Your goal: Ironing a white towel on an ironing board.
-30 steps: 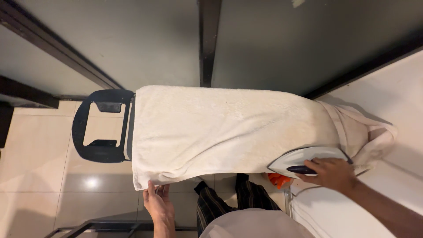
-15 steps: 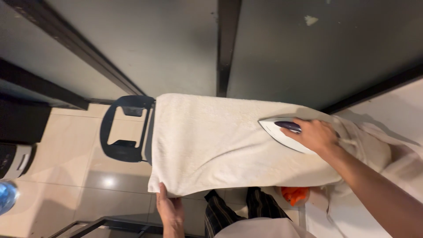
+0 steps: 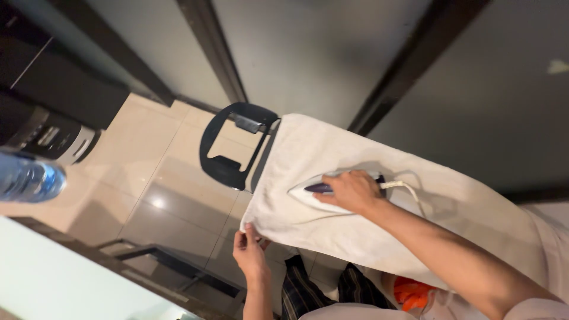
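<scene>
While right hand (image 3: 351, 191) fingers wrap the iron (image 3: 320, 192), left hand (image 3: 249, 252) fingers seemingly pinch the towel (image 3: 308, 148) corner.

Open cloth (image 3: 474, 207) was left behind the iron (image 3: 320, 195) toward the wide end. Ahead, the way was narrowed by the cloth edge and the black metal rest (image 3: 228, 169); the near corner was taken by the left hand (image 3: 249, 255).
</scene>
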